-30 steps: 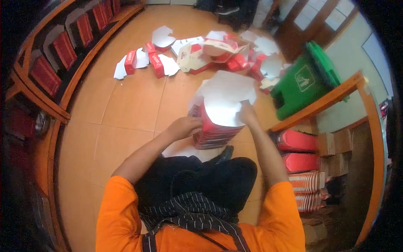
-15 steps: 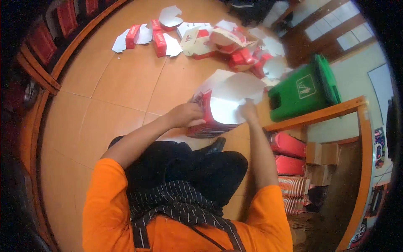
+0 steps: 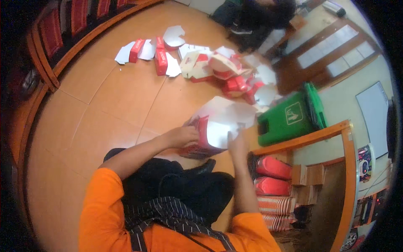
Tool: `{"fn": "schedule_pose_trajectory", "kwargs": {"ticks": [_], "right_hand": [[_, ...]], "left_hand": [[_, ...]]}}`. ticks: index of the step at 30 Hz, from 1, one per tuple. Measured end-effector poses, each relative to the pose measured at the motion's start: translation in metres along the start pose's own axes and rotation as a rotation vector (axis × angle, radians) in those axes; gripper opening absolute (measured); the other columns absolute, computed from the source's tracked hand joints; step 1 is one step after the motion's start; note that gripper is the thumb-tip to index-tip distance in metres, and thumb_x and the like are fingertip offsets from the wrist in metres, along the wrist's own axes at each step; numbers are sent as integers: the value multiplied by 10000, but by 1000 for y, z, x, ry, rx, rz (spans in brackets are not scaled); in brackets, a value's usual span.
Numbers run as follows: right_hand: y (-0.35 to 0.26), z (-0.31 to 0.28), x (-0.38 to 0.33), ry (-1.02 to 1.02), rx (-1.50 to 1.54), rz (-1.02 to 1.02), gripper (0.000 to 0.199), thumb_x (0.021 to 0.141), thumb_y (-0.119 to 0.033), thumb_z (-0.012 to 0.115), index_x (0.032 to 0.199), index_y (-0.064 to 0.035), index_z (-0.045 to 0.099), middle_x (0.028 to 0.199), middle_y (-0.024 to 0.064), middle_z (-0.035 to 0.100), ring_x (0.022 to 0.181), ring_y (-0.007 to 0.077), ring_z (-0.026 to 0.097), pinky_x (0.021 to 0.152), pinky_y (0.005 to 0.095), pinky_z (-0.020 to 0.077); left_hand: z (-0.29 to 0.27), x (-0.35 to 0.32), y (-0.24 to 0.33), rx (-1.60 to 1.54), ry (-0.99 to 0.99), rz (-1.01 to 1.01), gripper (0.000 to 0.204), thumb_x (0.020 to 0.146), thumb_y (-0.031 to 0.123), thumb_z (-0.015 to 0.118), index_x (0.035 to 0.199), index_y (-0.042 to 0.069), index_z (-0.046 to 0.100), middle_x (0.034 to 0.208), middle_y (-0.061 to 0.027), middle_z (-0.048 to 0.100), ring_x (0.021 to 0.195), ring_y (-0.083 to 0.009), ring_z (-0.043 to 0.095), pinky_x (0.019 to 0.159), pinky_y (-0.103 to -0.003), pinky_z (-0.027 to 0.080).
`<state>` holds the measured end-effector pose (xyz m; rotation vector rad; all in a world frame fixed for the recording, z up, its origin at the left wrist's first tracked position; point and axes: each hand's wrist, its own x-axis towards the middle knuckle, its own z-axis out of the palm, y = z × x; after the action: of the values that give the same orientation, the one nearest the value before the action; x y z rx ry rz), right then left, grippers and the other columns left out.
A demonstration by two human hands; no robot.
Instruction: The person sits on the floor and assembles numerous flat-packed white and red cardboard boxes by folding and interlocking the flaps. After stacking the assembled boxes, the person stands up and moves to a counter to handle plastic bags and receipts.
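Note:
A red and white paperboard food box (image 3: 216,133) stands between my knees and the pile, its white inside showing and its flaps spread at the far side. My left hand (image 3: 184,137) grips the red left wall, with the fingers curled over it. At the right rim my right hand (image 3: 238,147) is closed on the edge of the same box. Part of that right side is blurred, and my hand hides some of it.
Beyond the box, several red and white cartons (image 3: 226,67) lie heaped on the tiled floor (image 3: 113,109). A green bin (image 3: 289,115) stands at the right, by a wooden-framed shelf (image 3: 306,136) with red packs (image 3: 273,166). A dark-clothed person (image 3: 256,21) is at the back.
My view has tipped up, so the scene sits lower and more of the person at the back shows. Both hands keep hold of the box.

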<state>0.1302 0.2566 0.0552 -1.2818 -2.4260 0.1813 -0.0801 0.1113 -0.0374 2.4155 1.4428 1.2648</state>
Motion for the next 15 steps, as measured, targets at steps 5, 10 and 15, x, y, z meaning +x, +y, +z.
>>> {"fn": "schedule_pose_trajectory", "kwargs": {"ticks": [5,10,15], "right_hand": [[-51,7,-39,46,238,-534,287,863,-276,616,937,0,637,872,248,654,818,424,634,754,493,498],[-59,27,-50,-212,99,-305,309,883,-318,558,830,-32,660,696,227,633,676,424,627,662,503,506],[-54,28,-41,-382,-7,-234,327,897,-319,537,924,-22,670,798,241,652,781,419,634,728,496,502]], "left_hand": [[5,4,-3,32,-13,25,137,789,133,634,918,91,627,904,-71,610,893,-271,582,797,-375,490],[9,0,-3,56,-20,31,188,744,139,658,917,84,612,919,-63,609,890,-259,583,782,-373,501],[-4,6,5,208,-95,25,201,753,130,635,944,75,603,931,-58,605,860,-263,584,777,-375,503]]}}
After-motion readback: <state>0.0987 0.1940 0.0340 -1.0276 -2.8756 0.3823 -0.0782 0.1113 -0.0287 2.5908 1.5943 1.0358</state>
